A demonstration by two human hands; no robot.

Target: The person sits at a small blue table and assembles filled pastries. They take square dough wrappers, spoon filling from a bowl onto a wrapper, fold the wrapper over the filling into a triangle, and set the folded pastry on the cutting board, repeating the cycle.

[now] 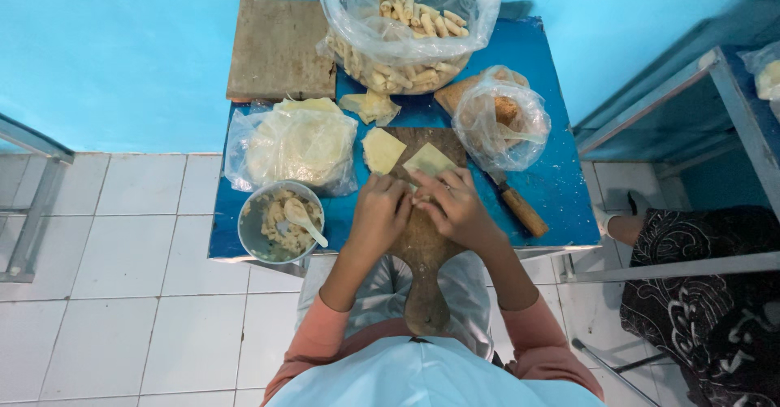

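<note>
Where both hands (418,208) meet, a wrapper (428,162) lies pinched.

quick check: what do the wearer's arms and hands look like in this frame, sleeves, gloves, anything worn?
Both hands are bare: no gloves on the left hand or the right hand, and no rings or watch that I can make out. Salmon-pink sleeves are pushed up to about the elbows, leaving the forearms uncovered.

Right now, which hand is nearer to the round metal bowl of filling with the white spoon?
Left. The left hand works on the wooden board just right of the round metal bowl; the right hand sits farther right, beyond the left hand, nearer the wooden-handled knife.
</note>
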